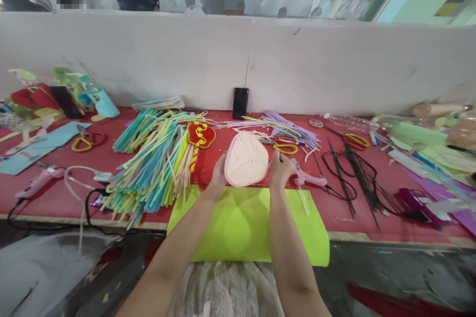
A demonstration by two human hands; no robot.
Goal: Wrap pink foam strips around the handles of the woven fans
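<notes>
A cream, fan-shaped piece with a pink rim (246,159) lies on the red table, just beyond a lime-green sheet (245,225). My left hand (219,174) grips its left edge with the fingers curled under it. My right hand (279,167) pinches its right edge. A pink glue gun (307,177) lies just right of my right hand. A red and yellow ornament (201,134) sits to the upper left of the piece.
A big pile of pastel strips (156,158) fills the left middle. Scissors (284,147) lie behind the piece, more scissors (87,141) at left. A black phone (240,102) leans on the white wall. Dark wires (353,178) spread at right. A second glue gun (39,181) lies far left.
</notes>
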